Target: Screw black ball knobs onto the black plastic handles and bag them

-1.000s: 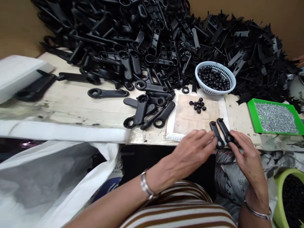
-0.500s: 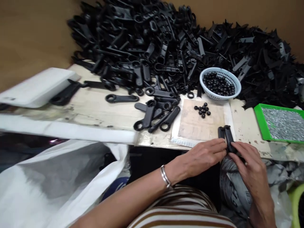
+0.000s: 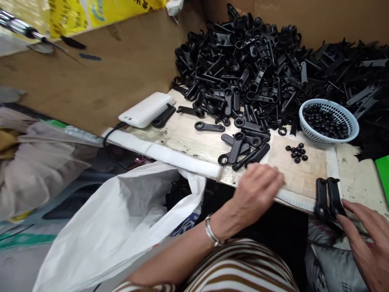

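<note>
My left hand [image 3: 258, 188] is over the front edge of the bench, fingers curled together and palm turned away, so anything inside it is hidden. Just behind its knuckles lie several black plastic handles with ring ends [image 3: 235, 148], crossing one another. Two narrow black handles stand side by side at the bench edge: a left one [image 3: 321, 198] and a right one [image 3: 333, 196]. My right hand [image 3: 366, 233] is open beside the right one, thumb and forefinger apart at its lower end. Behind them, several small black beads [image 3: 297, 152] sit on a brown pad [image 3: 279, 156].
A pale blue basket [image 3: 354, 125] holds many black beads. Heaped black parts [image 3: 243, 65] cover the back of the bench. A white box-shaped device [image 3: 147, 108] with a cable lies at left. A green tray [image 3: 383, 172] shows at the right edge; a white sack [image 3: 121, 227] hangs below.
My view has swung left. My left hand has left the two narrow handles and moved left towards the loose handles. My right hand has loosened and drawn slightly away from the right handle.
</note>
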Available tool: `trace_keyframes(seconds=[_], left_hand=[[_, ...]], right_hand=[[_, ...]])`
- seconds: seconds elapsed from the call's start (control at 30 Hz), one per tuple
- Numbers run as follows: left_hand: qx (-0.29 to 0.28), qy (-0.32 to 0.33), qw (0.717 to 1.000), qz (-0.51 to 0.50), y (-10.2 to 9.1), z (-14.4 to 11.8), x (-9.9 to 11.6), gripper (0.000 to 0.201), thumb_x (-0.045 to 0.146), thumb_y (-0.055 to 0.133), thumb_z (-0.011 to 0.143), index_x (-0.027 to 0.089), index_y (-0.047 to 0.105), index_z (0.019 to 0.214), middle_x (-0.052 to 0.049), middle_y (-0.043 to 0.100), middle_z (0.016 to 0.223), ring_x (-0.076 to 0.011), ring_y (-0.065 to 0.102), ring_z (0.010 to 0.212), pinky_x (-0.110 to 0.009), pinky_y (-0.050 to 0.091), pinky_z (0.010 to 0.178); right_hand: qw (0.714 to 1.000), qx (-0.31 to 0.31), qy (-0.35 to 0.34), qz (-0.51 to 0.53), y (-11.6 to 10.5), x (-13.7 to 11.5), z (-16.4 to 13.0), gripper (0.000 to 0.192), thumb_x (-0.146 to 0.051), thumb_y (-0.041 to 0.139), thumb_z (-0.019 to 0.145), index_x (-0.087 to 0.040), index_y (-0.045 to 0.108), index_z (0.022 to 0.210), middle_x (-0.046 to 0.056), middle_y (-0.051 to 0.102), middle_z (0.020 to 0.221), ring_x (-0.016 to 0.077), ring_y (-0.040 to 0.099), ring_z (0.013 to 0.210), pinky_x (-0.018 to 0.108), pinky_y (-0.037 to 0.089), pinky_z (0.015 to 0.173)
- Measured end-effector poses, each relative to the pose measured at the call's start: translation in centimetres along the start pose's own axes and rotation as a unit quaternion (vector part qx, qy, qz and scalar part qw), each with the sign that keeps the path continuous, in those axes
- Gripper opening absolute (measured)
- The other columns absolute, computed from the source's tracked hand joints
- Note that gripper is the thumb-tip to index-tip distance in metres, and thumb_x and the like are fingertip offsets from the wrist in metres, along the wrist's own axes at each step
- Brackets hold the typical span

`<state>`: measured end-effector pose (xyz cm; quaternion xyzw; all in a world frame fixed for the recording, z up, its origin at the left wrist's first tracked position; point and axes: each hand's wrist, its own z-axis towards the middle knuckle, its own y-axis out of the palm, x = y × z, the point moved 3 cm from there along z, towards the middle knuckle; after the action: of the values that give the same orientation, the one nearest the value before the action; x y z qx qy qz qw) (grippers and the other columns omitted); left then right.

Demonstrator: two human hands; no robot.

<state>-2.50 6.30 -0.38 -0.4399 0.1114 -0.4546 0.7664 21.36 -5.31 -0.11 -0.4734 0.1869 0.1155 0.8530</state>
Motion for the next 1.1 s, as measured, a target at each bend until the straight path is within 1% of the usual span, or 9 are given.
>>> trace_keyframes(seconds=[0.03,0.13,0.2,0.27,0.37,0.6,0.7,0.83,1.1], left_hand=[[0.024,-0.055,0.997,0.043,-0.7,-0.5,-1.2,0.013,0.020,0.052,0.098,0.015,0.063,0.104,-0.008,0.068,0.098,-0.0198,0.060,0.092,-0.035,0.045,0.082],[-0.015,-0.141,0.978,0.154,-1.9,-1.5,-3.8,0.015,0.023,0.050,0.099,0.017,0.062,0.102,-0.009,0.067,0.093,-0.0228,0.057,0.084,-0.037,0.041,0.073],[-0.047,-0.146,0.969,0.196,-2.2,-1.7,-4.4,0.015,0.022,0.049,0.098,0.018,0.063,0.099,-0.009,0.067,0.090,-0.0241,0.056,0.081,-0.038,0.039,0.070],[-0.062,-0.137,0.965,0.212,-2.3,-1.7,-4.4,0.013,0.020,0.049,0.097,0.017,0.063,0.097,-0.008,0.067,0.086,-0.0243,0.055,0.078,-0.038,0.038,0.069],[-0.071,-0.133,0.966,0.211,-2.3,-1.9,-4.3,0.013,0.013,0.051,0.094,0.017,0.063,0.096,-0.007,0.067,0.082,-0.0240,0.054,0.075,-0.038,0.036,0.067],[-0.022,-0.136,0.975,0.175,-2.3,-2.5,-4.9,0.015,0.015,0.050,0.096,0.019,0.064,0.098,-0.006,0.068,0.081,-0.0226,0.055,0.075,-0.038,0.035,0.069],[-0.002,-0.135,0.978,0.157,-2.0,-2.6,-4.8,0.017,0.011,0.050,0.093,0.017,0.064,0.100,-0.006,0.068,0.081,-0.0226,0.055,0.075,-0.037,0.034,0.068],[0.030,-0.114,0.978,0.172,-1.9,-2.9,-4.3,0.015,0.012,0.051,0.093,0.017,0.065,0.095,-0.005,0.066,0.076,-0.0220,0.054,0.074,-0.037,0.035,0.067],[0.016,-0.079,0.984,0.158,-1.1,-3.6,-3.8,0.018,0.015,0.051,0.096,0.012,0.063,0.108,-0.006,0.066,0.078,-0.0221,0.058,0.079,-0.034,0.043,0.069]], right_hand=[[1.000,-0.014,-0.011,0.003,0.5,-1.4,0.6,0.033,-0.034,0.063,0.089,-0.041,0.065,0.121,0.003,0.071,0.105,0.0277,0.067,0.091,0.045,0.051,0.087],[0.992,-0.063,-0.084,0.064,3.5,-6.5,2.8,0.032,-0.024,0.060,0.092,-0.030,0.062,0.123,0.004,0.071,0.103,0.0222,0.067,0.088,0.039,0.053,0.083],[0.977,-0.136,-0.147,0.068,6.7,-10.0,4.3,0.032,-0.024,0.053,0.097,-0.026,0.058,0.128,0.005,0.070,0.103,0.0204,0.065,0.092,0.034,0.052,0.082],[0.967,-0.187,-0.172,0.008,9.8,-12.5,5.6,0.033,-0.030,0.048,0.099,-0.026,0.056,0.131,0.005,0.068,0.096,0.0204,0.064,0.090,0.032,0.050,0.072],[0.965,-0.193,-0.162,-0.069,12.4,-13.8,6.8,0.035,-0.044,0.046,0.098,-0.026,0.059,0.125,0.006,0.065,0.088,0.0210,0.062,0.086,0.030,0.045,0.062],[0.974,-0.173,-0.114,-0.090,11.1,-12.3,6.2,0.040,-0.054,0.045,0.095,-0.019,0.061,0.086,0.006,0.064,0.083,0.0190,0.061,0.080,0.030,0.039,0.061],[0.977,-0.166,-0.111,-0.079,11.1,-12.9,6.7,0.037,-0.053,0.045,0.096,-0.020,0.062,0.093,0.005,0.065,0.084,0.0177,0.061,0.080,0.029,0.038,0.061],[0.963,-0.214,-0.125,-0.110,12.1,-13.9,7.3,0.035,-0.050,0.042,0.099,-0.023,0.061,0.111,0.004,0.065,0.089,0.0186,0.064,0.086,0.028,0.036,0.060],[0.943,-0.266,-0.072,-0.189,11.4,-13.3,7.1,0.038,-0.057,0.046,0.095,-0.025,0.058,0.110,0.005,0.068,0.084,0.0214,0.069,0.078,0.028,0.028,0.054]])
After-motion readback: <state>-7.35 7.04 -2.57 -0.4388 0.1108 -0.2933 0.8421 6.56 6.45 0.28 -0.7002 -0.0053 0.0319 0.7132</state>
